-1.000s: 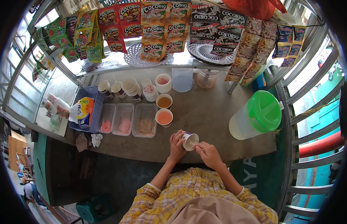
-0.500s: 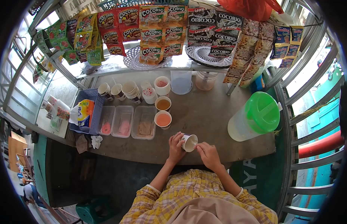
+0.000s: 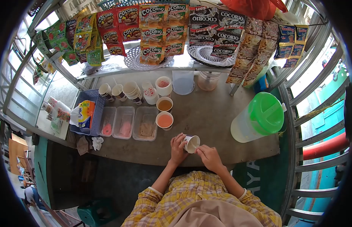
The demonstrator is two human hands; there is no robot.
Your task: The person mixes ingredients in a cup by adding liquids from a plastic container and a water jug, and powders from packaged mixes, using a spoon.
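A paper cup (image 3: 189,139) is tilted over the front edge of the table, its mouth facing me and to the right. My left hand (image 3: 178,150) wraps its fingers round the cup's left side. At the rim, my right hand (image 3: 210,158) is closed in a pinch on a small pale utensil (image 3: 195,148) that reaches into the cup; its exact kind is too small to make out. Beyond them stand a cup of pink-orange drink (image 3: 164,120) and a cup of amber drink (image 3: 165,105).
Three plastic tubs (image 3: 145,132) hold pinkish and brown powder beside a blue basket (image 3: 93,125). Stacked cups (image 3: 132,92) stand behind. At right is a green-lidded pitcher (image 3: 255,121). Drink sachets (image 3: 153,34) hang above a clear container (image 3: 183,83). A green stool (image 3: 95,212) stands below left.
The view has shifted very slightly. My right hand and the pale utensil have moved a little left, deeper into the cup; my left hand keeps its hold.
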